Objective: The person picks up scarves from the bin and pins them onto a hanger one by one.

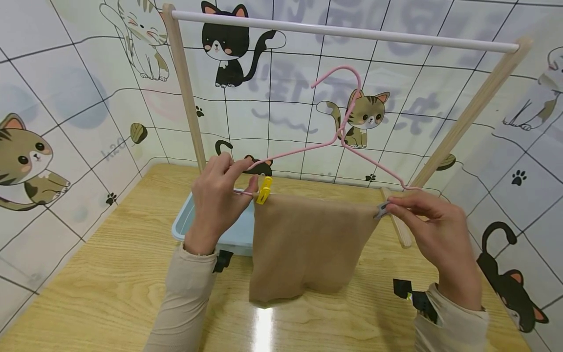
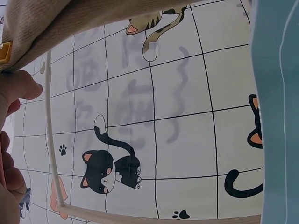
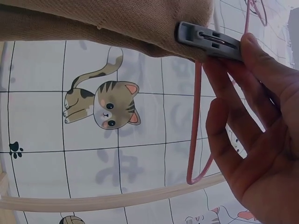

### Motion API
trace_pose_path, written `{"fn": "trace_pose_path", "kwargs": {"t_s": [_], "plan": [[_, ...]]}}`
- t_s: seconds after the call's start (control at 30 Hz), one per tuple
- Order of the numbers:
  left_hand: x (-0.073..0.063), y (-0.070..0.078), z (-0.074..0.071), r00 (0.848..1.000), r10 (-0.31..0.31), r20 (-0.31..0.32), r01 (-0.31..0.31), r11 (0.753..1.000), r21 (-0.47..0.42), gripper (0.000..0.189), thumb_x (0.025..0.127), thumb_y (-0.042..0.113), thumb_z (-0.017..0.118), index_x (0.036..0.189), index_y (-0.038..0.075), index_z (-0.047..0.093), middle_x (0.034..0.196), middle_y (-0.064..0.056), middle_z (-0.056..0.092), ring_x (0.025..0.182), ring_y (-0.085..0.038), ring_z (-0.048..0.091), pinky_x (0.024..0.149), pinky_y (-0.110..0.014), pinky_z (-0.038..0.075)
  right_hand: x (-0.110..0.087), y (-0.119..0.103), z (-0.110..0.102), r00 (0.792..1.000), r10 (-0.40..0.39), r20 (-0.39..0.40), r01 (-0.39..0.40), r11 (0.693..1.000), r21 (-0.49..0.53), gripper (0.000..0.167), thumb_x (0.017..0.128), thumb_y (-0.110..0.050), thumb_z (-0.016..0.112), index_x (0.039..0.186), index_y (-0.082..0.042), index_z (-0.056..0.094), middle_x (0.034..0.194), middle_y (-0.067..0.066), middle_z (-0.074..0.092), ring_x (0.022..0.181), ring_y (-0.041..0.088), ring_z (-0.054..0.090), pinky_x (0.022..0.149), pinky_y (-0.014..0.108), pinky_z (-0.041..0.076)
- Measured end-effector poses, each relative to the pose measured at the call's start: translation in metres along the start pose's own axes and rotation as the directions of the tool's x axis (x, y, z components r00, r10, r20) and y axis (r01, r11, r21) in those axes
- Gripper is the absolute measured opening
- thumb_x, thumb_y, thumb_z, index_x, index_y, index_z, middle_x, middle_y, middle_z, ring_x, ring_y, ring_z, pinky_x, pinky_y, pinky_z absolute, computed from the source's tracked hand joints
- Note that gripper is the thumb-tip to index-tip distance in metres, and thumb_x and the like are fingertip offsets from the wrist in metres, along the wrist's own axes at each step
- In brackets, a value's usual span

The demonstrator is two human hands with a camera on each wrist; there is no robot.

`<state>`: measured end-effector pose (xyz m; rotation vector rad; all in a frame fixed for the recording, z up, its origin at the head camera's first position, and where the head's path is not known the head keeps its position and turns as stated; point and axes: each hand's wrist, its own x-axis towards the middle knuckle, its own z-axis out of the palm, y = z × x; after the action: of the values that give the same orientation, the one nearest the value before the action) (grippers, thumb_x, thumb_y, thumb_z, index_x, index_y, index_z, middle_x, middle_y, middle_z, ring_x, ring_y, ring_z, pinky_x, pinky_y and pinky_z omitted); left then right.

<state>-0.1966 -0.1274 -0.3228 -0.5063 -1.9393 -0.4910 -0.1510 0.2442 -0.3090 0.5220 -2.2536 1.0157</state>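
Observation:
A brown cloth (image 1: 310,244) hangs from the lower bar of a pink hanger (image 1: 303,148), over the table. My left hand (image 1: 215,198) grips the hanger at its left end. Just beside those fingers, a yellow clothespin (image 1: 264,189) clamps the cloth's upper left corner. At the upper right corner sits a grey clothespin (image 3: 210,41), pinched between the thumb and fingers of my right hand (image 1: 444,230). In the right wrist view its jaws lie over the cloth's edge. The hanger's hook points up and touches nothing.
A rack with a white rod (image 1: 343,32) and wooden posts (image 1: 186,93) stands behind the hanger. Behind my left hand, a light blue tray (image 1: 179,227) rests on the wooden table (image 1: 110,274). Cat-patterned sheeting (image 1: 294,83) lines the back and sides.

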Motion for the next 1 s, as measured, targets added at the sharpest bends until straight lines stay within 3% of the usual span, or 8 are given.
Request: {"fn": "trace_pose_path", "kwargs": {"t_s": [0.2,0.37,0.43,0.6,0.77,0.8,0.93,1.0], "plan": [[0.0,-0.001,0.0,1.0,0.005,0.009,-0.005,1.0,0.006,0.02,0.088,0.015,0.074,0.105,0.006,0.076,0.076,-0.006,0.042,0.066,-0.024,0.038,0.047,-0.031,0.021,-0.002,-0.001,-0.002,0.997,0.077,0.03,-0.075,0.995,-0.061,0.026,0.084,0.001,0.081,0.107,-0.011,0.081,0.103,-0.024,0.071,0.092,-0.008,0.063,0.078,0.006,0.046],[-0.001,-0.002,0.0,1.0,0.006,0.029,-0.006,1.0,0.006,0.021,0.087,0.015,0.074,0.106,0.007,0.076,0.077,-0.006,0.042,0.066,-0.024,0.038,0.047,-0.03,0.022,-0.003,-0.006,-0.003,0.99,0.123,0.062,-0.113,0.983,-0.142,0.033,0.088,-0.011,0.08,0.121,-0.016,0.077,0.111,0.003,0.076,0.089,-0.016,0.058,0.076,0.005,0.044],[-0.001,-0.002,0.0,0.999,0.003,0.033,-0.003,1.0,0.003,0.021,0.087,0.014,0.074,0.107,0.007,0.076,0.077,-0.006,0.042,0.067,-0.024,0.039,0.047,-0.03,0.022,-0.003,-0.009,-0.004,0.991,0.122,0.056,-0.112,0.981,-0.156,0.036,0.089,-0.012,0.08,0.124,-0.017,0.075,0.109,0.007,0.076,0.088,-0.017,0.057,0.076,0.004,0.044],[-0.001,-0.003,0.0,0.999,-0.003,0.038,0.003,1.0,-0.002,0.022,0.088,0.015,0.074,0.108,0.007,0.075,0.077,-0.006,0.041,0.067,-0.024,0.039,0.047,-0.031,0.022,-0.003,-0.018,-0.007,0.995,0.091,-0.038,-0.095,0.987,-0.126,0.029,0.087,-0.008,0.081,0.116,-0.013,0.078,0.103,-0.016,0.072,0.088,-0.01,0.061,0.076,0.006,0.045],[-0.001,-0.003,-0.001,0.999,-0.006,0.039,0.007,1.0,-0.02,0.021,0.086,0.014,0.075,0.106,0.007,0.075,0.076,-0.006,0.042,0.067,-0.023,0.039,0.049,-0.03,0.022,-0.005,-0.024,-0.013,0.985,0.021,-0.171,-0.039,0.994,-0.104,0.027,0.088,-0.004,0.079,0.114,-0.009,0.078,0.108,-0.006,0.075,0.094,-0.003,0.058,0.07,0.007,0.042],[0.0,-0.003,-0.001,0.999,-0.006,0.041,0.007,1.0,-0.022,0.021,0.086,0.014,0.076,0.106,0.007,0.075,0.076,-0.006,0.042,0.067,-0.023,0.039,0.049,-0.03,0.022,-0.006,-0.024,-0.014,0.982,0.009,-0.187,-0.029,0.994,-0.106,0.03,0.088,-0.003,0.079,0.117,-0.01,0.077,0.111,-0.006,0.074,0.098,-0.003,0.057,0.074,0.009,0.041],[-0.001,-0.003,-0.002,0.998,-0.008,0.06,0.009,1.0,-0.015,0.021,0.087,0.014,0.076,0.107,0.007,0.076,0.077,-0.005,0.041,0.066,-0.022,0.038,0.048,-0.031,0.021,-0.007,-0.021,-0.019,0.982,-0.004,-0.19,-0.021,0.992,-0.127,0.043,0.088,0.001,0.076,0.129,-0.011,0.072,0.125,-0.021,0.064,0.11,-0.006,0.052,0.085,0.011,0.037],[-0.001,-0.004,-0.003,0.998,-0.009,0.07,0.01,1.0,-0.01,0.021,0.087,0.014,0.075,0.108,0.008,0.076,0.077,-0.005,0.041,0.067,-0.022,0.038,0.048,-0.031,0.021,-0.008,-0.017,-0.021,0.987,0.002,-0.161,-0.026,0.989,-0.145,0.051,0.088,0.001,0.075,0.135,-0.014,0.067,0.132,-0.021,0.059,0.117,-0.008,0.048,0.093,0.013,0.032]]}}
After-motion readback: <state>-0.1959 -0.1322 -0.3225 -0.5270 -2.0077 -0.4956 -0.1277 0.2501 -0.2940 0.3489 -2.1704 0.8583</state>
